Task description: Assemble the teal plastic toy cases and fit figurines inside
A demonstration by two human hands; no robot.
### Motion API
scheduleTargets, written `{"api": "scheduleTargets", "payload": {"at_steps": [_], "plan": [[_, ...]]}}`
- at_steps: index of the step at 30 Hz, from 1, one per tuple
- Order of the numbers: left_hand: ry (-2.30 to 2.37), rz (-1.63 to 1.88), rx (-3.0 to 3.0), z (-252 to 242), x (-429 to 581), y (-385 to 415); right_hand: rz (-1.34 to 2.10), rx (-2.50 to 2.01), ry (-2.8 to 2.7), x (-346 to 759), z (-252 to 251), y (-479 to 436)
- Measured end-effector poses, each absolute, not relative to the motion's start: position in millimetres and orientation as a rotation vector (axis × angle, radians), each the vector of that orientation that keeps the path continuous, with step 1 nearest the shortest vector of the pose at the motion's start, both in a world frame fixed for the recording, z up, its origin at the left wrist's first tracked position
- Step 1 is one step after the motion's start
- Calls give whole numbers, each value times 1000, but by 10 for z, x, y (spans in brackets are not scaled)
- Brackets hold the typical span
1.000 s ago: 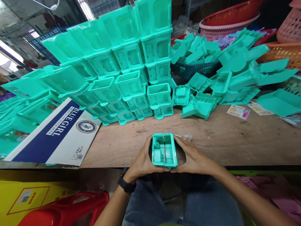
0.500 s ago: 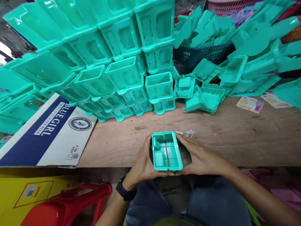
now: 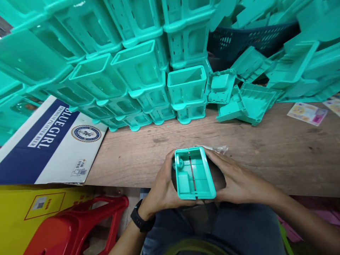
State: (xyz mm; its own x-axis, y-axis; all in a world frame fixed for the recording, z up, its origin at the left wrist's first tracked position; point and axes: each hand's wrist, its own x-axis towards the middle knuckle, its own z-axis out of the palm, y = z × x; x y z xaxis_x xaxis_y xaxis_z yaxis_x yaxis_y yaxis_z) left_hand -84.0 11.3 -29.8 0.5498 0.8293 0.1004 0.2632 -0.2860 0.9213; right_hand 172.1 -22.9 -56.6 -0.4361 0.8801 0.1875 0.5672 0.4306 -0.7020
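Note:
Between my two hands, over the table's front edge, is a teal plastic box [image 3: 204, 171] with its opening facing up toward me. It is made of two halves, and a narrow gap runs down the middle between them. My left hand [image 3: 165, 182] is wrapped round the half with a small round fitting and a raised block inside. Around the plain half my right hand [image 3: 236, 180] is closed. Both thumbs lie along the near side, and the fingertips at the far side are partly hidden. A scrap of clear plastic [image 3: 221, 149] lies just behind the box.
Stacked teal boxes [image 3: 139, 67] rise along the back left. Loose teal half shells [image 3: 255, 102] lie at the back right before a dark basket [image 3: 225, 42]. Printed cards [image 3: 307, 113] are on the wooden table [image 3: 127, 159]. A white-and-blue carton [image 3: 85, 152] stands left; a red stool [image 3: 77, 226] is below.
The view has moved closer to the table and the stacks look larger. Both hands still hold the box, whose halves remain slightly apart.

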Motion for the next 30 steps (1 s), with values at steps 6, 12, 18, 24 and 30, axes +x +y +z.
{"api": "scheduleTargets", "payload": {"at_steps": [6,12,18,24,30], "plan": [[951,730,1829,-358,-859,108,698,-1207,-2211,1694,-532,-229],[942,768,1840,-359,-842,92,540,-1219,-2249,1686,-456,-212],[967,783,1871,-393,-857,71,529,-1202,-2299,1697,-449,-231],[960,779,1887,-331,-852,66,526,-1211,-2271,1719,-491,-277],[919,790,1832,-288,-866,61,531,-1280,-2285,1674,-386,-307]]}}
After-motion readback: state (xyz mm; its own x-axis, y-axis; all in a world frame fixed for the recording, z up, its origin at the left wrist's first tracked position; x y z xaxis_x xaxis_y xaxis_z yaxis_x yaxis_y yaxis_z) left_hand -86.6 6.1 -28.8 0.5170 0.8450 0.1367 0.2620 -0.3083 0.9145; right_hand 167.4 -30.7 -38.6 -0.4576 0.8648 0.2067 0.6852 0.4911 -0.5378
